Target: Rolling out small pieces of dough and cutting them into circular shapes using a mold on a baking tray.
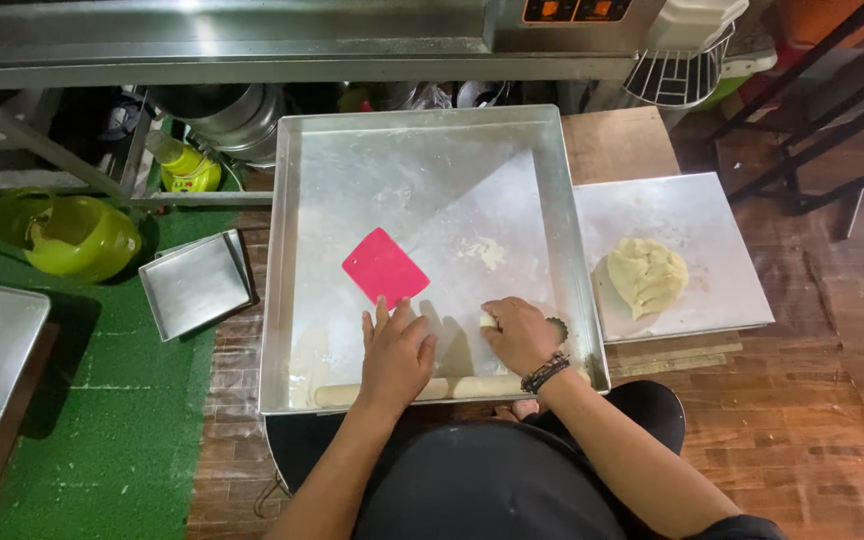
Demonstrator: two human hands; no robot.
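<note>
From the head camera I look down on a large square metal tray [352, 160], its dull silver floor dusted with flour. My left hand [394, 352] lies palm down with fingers spread loosely on the tray floor, its fingertips just below a flat pink plastic scraper [384, 267] with rounded corners. My right hand [522, 335] is curled over a small pale piece of dough [489, 321], pinching it at the fingertips; a dark beaded bracelet [544, 373] wraps the wrist. A long smooth dough roll [337, 394] runs along the tray's near edge, under both wrists. To the right, a lumpy yellowish dough mound [646, 276] sits on a flat metal sheet [722, 300] over worn wooden planks.
</note>
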